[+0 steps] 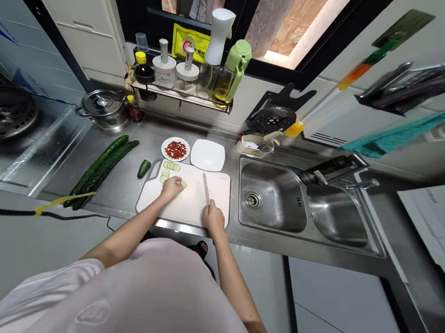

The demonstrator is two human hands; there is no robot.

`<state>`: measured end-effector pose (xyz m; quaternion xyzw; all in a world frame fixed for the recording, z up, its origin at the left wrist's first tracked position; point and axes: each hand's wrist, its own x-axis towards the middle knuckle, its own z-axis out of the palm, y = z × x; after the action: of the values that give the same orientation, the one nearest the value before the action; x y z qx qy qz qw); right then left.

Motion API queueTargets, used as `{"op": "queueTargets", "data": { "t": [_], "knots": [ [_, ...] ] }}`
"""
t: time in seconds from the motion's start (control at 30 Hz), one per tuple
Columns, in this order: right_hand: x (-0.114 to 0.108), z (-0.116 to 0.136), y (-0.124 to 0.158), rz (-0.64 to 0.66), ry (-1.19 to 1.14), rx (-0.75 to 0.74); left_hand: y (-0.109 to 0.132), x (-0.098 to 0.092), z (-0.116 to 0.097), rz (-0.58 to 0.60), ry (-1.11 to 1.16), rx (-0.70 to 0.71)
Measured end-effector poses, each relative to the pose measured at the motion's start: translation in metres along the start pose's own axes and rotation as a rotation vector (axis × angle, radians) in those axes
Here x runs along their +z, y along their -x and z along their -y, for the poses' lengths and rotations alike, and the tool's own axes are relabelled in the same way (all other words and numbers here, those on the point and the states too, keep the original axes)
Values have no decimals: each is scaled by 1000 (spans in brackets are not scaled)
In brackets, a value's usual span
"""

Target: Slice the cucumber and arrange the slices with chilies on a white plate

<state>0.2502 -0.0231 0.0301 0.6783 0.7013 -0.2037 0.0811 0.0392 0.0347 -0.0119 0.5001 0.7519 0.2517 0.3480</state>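
A white cutting board lies on the steel counter in front of me. My left hand rests on it, fingers curled over a cucumber slice, with several more slices near the board's far left corner. My right hand grips the handle of a knife whose blade points away across the board. A cut cucumber end lies just left of the board.
Two whole cucumbers lie left on the counter. A dish of chopped red chilli and an empty white plate sit behind the board. A double sink is to the right, a steel pot back left, a condiment shelf behind.
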Motion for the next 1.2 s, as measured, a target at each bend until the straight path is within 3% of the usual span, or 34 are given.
{"op": "queueTargets", "data": {
  "t": [0.2, 0.37, 0.57, 0.8, 1.2],
  "knots": [
    [-3, 1, -1, 8, 20, -35, 1, 4, -1, -71, -157, 81],
    [-8, 1, 1, 9, 46, -77, 0, 4, 2, -62, -200, 156],
    [-13, 6, 17, 52, 40, -127, -2, 1, 9, -35, -164, 163],
    [-16, 24, 35, 116, 65, -189, -4, 2, 12, -83, -156, 215],
    [-16, 31, 35, 149, 72, -181, -8, 2, 14, -74, -160, 184]
  ]
}}
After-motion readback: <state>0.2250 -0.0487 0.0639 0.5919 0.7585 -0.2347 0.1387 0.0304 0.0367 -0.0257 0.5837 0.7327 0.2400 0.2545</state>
